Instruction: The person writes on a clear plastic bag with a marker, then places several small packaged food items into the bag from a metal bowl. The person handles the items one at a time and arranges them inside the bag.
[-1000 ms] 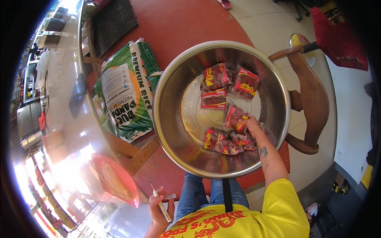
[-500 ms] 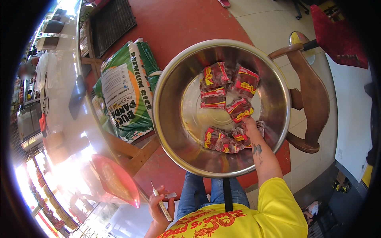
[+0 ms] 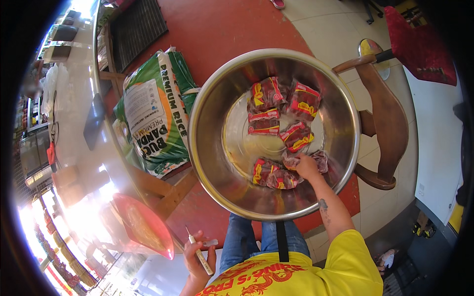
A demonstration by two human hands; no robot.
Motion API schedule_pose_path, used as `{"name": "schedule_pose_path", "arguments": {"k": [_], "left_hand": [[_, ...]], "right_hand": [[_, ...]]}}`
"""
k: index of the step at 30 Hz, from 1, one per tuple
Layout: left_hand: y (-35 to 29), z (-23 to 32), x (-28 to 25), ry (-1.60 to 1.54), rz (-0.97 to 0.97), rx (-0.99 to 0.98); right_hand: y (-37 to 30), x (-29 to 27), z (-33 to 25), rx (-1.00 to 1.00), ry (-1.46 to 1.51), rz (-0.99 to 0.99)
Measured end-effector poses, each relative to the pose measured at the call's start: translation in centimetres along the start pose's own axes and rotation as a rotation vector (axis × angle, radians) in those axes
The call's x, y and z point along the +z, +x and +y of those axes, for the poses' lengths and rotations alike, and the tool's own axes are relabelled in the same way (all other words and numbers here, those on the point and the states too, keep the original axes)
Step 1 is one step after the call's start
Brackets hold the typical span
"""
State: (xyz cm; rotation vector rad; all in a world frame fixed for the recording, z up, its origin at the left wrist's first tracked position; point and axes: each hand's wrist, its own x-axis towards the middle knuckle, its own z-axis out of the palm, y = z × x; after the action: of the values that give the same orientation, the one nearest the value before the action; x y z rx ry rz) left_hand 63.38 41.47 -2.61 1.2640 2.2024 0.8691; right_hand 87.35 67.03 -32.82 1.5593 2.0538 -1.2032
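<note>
Basin (image 3: pixel 199 167) at mid-frame surrounds the right hand (image 3: pixel 309 168); its fingertips are hidden, so I cannot tell whether they grip the wrapped packet (image 3: pixel 289 160), right of centre. I judge it light, soft and slick, best pinched by a sealed edge; lower left, the left hand (image 3: pixel 193 262) curls around a pen-like tool (image 3: pixel 203 258).

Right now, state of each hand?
Left hand: closed, holding a slim white pen-like tool.
Right hand: fingers at a dark packet in the steel basin; cannot tell if gripped.
</note>
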Motion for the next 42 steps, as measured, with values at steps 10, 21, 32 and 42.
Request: {"name": "schedule_pose_path", "arguments": {"k": [10, 21, 32, 42], "left_hand": [[0.5, 0.0, 0.1, -0.017, -0.016, 0.012], [0.2, -0.2, 0.2, -0.025, 0.016, -0.027], [0.3, 0.0, 0.3, -0.069, -0.006, -0.010], [0.0, 0.8, 0.4, -0.043, 0.008, -0.027]], "right_hand": [[8.8, -1.6, 3.1, 0.118, 0.619, 0.534], [-2.7, -0.9, 5.3, -0.048, -0.611, 0.068], [-2.9, -10.4, -2.5, 0.081, 0.057, 0.030], [-0.7, -1.8, -4.9, -0.185, 0.005, 0.170]]}}
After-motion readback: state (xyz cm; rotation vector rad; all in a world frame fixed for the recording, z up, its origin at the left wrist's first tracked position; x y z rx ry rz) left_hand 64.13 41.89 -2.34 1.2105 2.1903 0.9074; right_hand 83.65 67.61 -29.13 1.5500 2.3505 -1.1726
